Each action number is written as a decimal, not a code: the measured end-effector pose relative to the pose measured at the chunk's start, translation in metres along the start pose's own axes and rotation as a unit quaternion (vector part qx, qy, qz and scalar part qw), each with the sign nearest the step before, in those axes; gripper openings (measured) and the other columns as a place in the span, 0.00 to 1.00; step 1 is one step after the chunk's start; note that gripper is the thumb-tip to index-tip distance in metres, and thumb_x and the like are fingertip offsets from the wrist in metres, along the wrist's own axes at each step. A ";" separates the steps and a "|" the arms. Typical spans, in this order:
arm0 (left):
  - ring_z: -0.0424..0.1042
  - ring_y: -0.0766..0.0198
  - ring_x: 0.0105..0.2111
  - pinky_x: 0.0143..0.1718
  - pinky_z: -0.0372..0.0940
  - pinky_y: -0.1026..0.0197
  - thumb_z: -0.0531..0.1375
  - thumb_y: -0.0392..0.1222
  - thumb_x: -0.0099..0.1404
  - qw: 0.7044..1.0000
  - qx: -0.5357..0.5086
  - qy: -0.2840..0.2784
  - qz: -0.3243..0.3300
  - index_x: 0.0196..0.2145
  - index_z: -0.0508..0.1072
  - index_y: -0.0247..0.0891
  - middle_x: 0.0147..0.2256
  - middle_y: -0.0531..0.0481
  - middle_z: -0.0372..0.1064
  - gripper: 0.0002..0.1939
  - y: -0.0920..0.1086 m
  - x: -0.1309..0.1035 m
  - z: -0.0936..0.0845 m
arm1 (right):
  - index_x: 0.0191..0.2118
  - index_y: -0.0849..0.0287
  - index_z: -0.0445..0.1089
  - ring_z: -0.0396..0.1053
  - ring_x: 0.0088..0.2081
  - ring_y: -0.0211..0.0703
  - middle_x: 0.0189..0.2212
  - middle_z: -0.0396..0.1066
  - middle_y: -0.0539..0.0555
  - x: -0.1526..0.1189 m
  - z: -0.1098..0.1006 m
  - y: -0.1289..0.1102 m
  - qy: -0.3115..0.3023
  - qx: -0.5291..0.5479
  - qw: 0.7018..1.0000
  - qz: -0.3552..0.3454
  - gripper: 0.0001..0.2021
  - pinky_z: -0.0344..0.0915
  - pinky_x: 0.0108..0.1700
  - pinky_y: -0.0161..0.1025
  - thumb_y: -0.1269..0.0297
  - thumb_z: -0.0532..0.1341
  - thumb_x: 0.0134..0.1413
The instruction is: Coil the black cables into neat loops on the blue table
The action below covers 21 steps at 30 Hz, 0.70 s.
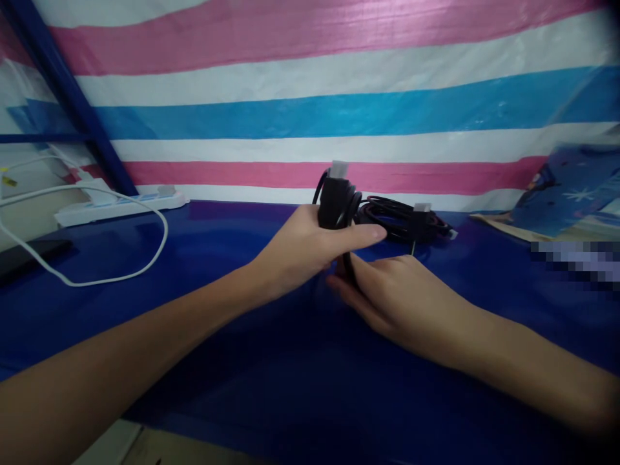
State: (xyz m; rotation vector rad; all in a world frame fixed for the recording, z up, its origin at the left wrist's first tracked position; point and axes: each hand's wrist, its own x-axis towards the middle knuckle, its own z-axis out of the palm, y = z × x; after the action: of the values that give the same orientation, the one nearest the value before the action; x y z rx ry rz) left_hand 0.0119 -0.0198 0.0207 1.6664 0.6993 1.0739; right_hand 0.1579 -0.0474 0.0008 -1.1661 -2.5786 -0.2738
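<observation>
My left hand (310, 244) is closed around a coiled black cable (349, 208), thumb stretched across its front. From the top of the coil a thick black plug (333, 201) points upward, its tip pale and see-through like a cap. Just below and to the right, my right hand (394, 284) closes on the lower part of the same cable; its fingertips are partly hidden. Behind the hands, a second coiled black cable (387, 216) with a similar pale-tipped plug (421, 219) lies on the blue table (271, 361).
A white power strip (126, 206) with a plugged-in white adapter stands at the back left. A looping white cord (162, 248) and a dark flat object (33, 257) lie there. A blue patterned bag (566, 187) is at the right. Striped sheeting (310, 116) hangs behind.
</observation>
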 end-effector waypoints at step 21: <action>0.47 0.75 0.10 0.25 0.61 0.64 0.40 0.55 0.70 0.985 -0.159 0.059 0.041 0.16 0.51 0.37 0.11 0.59 0.39 0.28 0.014 0.008 -0.008 | 0.39 0.62 0.68 0.73 0.36 0.44 0.39 0.73 0.61 0.012 -0.002 0.019 0.001 0.726 0.632 0.271 0.14 0.71 0.38 0.40 0.55 0.57 0.57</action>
State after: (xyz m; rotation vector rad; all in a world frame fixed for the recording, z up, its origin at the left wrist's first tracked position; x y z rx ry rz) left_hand 0.0079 -0.0146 0.0377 1.3745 0.5053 1.2801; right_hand 0.1654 -0.0272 0.0078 -0.9826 -1.3215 1.5836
